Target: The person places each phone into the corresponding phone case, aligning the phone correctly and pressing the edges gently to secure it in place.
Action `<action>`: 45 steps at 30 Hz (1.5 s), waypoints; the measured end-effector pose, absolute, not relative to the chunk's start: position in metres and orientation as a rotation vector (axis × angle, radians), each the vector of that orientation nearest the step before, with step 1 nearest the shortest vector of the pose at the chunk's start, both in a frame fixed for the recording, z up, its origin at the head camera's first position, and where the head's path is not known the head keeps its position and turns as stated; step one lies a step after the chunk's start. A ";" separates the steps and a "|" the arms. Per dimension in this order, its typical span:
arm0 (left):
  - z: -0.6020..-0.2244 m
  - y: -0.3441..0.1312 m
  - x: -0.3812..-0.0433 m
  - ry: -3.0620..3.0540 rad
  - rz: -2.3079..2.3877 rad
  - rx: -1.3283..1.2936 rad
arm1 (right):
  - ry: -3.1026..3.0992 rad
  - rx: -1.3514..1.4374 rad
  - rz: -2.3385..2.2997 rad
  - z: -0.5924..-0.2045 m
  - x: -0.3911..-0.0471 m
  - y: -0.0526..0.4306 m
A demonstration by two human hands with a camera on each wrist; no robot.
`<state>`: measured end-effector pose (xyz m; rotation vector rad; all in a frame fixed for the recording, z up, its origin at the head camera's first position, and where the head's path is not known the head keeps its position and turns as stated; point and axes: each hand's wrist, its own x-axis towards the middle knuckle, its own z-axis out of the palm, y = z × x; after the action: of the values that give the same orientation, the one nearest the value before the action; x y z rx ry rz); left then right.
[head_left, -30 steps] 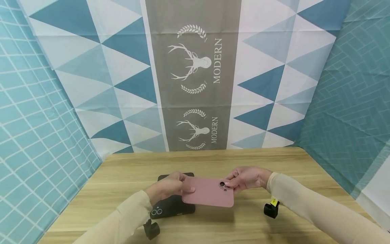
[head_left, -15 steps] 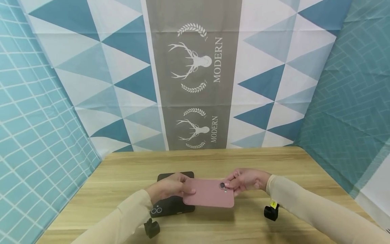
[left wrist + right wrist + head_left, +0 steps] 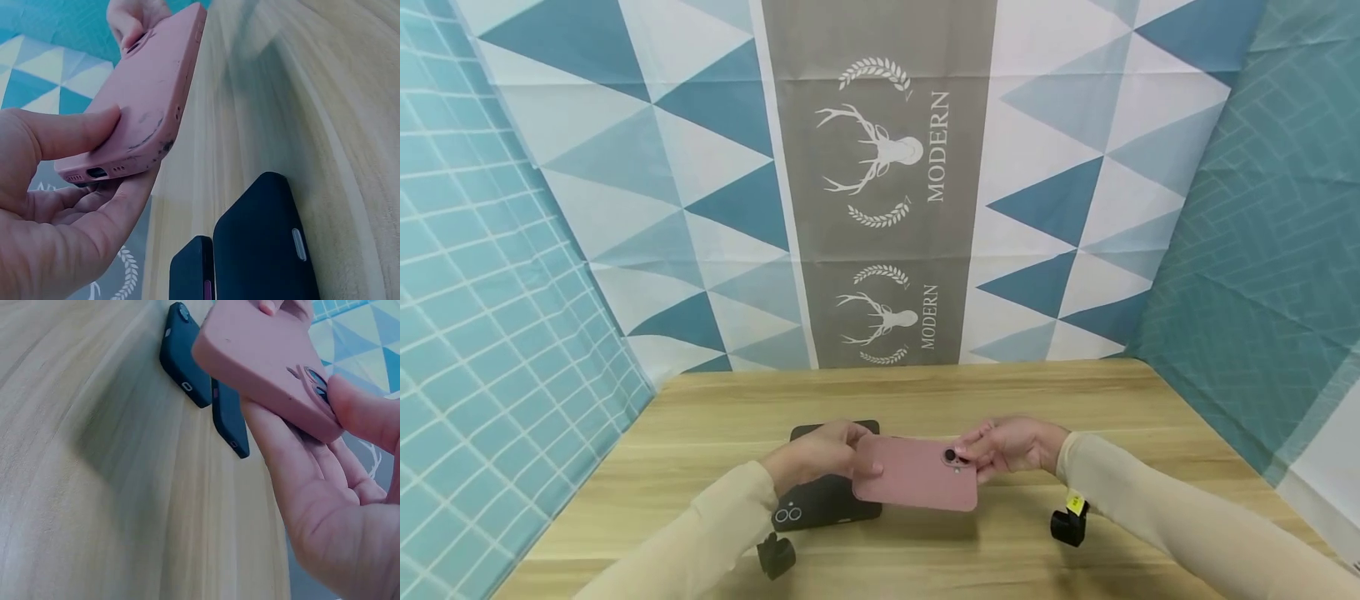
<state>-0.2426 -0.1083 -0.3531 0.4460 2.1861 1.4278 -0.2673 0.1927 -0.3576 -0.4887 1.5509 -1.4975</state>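
Note:
A phone in a pink case (image 3: 913, 477) is held above the table, back side up, with its camera cutout at the right end. My left hand (image 3: 823, 454) pinches the left end, thumb on the back and fingers beneath. At the camera end, my right hand (image 3: 1018, 444) grips it, its thumb beside the lenses (image 3: 317, 384). Dark scuffs mark the pink case's lower corner (image 3: 147, 134) in the left wrist view. Two black phones lie side by side on the table, the nearer one (image 3: 827, 508) partly under my left hand and the farther one (image 3: 868, 427) mostly hidden.
The wooden table (image 3: 1000, 550) reaches back to a patterned wall cloth (image 3: 887, 208). Tiled blue cloth (image 3: 490, 333) lines the left side and teal cloth (image 3: 1247, 250) the right. Small black wrist devices (image 3: 1067, 527) hang beneath both sleeves.
Both hands keep their hold on the pink-cased phone, which stays nearly in place with only a slight shift in tilt. The black phones have not moved.

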 end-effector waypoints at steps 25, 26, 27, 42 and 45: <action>-0.331 -0.118 -0.256 2.248 1.351 0.477 | 1.625 -0.539 -1.504 -0.354 -0.265 0.194; -0.331 -0.119 -0.256 2.248 1.354 0.479 | 1.623 -0.535 -1.504 -0.355 -0.266 0.194; -0.332 -0.119 -0.256 2.250 1.357 0.482 | 1.620 -0.532 -1.504 -0.355 -0.266 0.194; -0.338 -0.115 -0.255 2.332 1.340 0.462 | 1.530 -0.562 -1.489 -0.353 -0.266 0.192; -0.339 -0.115 -0.255 2.322 1.352 0.457 | 1.526 -0.566 -1.484 -0.353 -0.266 0.192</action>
<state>-0.2547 -0.1145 -0.3393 0.4569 2.3218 1.3521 -0.2664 0.1923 -0.3535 -0.5661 1.5262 -1.4841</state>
